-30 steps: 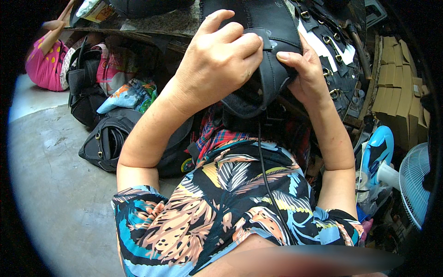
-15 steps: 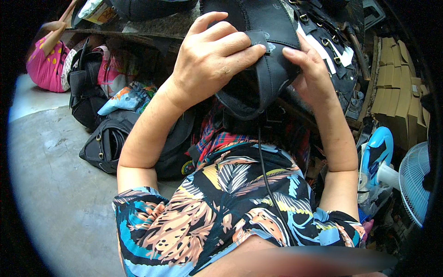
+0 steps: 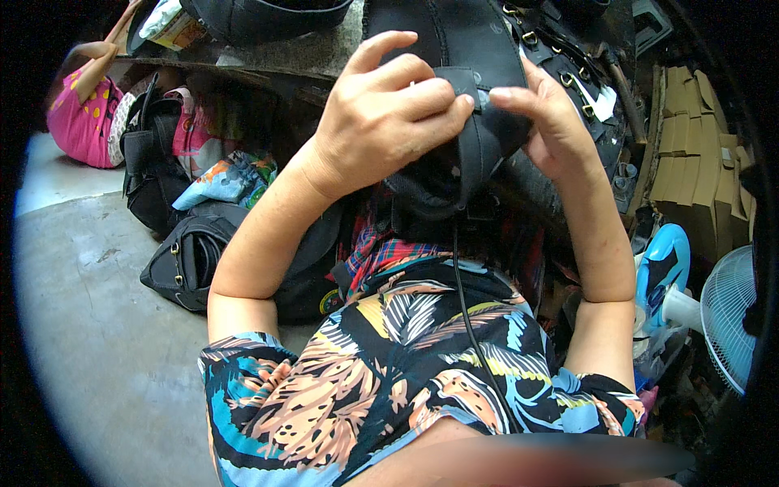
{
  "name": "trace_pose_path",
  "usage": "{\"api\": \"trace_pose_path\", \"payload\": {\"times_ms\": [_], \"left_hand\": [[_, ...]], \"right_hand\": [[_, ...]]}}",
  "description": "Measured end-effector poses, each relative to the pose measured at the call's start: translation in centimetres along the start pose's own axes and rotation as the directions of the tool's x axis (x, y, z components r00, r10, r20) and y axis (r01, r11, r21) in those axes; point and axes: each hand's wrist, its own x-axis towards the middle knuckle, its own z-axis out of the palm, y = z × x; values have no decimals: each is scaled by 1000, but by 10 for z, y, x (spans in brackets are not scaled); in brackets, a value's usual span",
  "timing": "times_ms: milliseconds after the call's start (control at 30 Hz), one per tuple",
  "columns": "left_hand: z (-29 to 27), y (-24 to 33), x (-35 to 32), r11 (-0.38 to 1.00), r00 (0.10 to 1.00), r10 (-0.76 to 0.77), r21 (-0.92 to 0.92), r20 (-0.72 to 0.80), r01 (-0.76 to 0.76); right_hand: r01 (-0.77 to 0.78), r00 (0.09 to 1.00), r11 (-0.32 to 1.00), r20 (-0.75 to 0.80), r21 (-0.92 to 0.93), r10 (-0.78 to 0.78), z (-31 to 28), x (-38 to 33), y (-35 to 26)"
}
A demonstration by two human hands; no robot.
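Gripping black bag (image 3: 454,122) flap edge, left hand (image 3: 381,122), right hand (image 3: 552,122)

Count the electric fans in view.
1: a white fan stands at the right edge, below the stacked cardboard boxes and right of the person's right forearm. Clutter there may hide others.

Black padded bag piece (image 3: 462,122) w/ strap tab — held upright, mid-air.
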Motion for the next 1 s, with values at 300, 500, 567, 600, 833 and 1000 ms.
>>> {"api": "trace_pose_path", "payload": {"times_ms": [300,500,567,600,833,1000], "left_hand": [[-1,7,2,986,994,-113,-120,10,114],[0,10,2,974,983,-179,-135,36,182],[1,10,2,974,982,-182,-128,55,188],[2,10,1,971,981,-191,-139,44,196],[5,12,1,969,974,-210,-115,85,219],[2,15,1,971,961,-225,-39,160,234]], "right_hand": [[-78,996,994,-53,-75,75,4,-9,3],[-39,997,997,-72,-61,35,9,-12,5],[-37,996,998,-78,-49,33,10,-12,7],[-32,996,999,-79,-39,28,10,-12,7],[-20,997,997,-79,-73,14,9,-11,11],[-59,994,998,-93,-29,56,9,-12,8]]}}
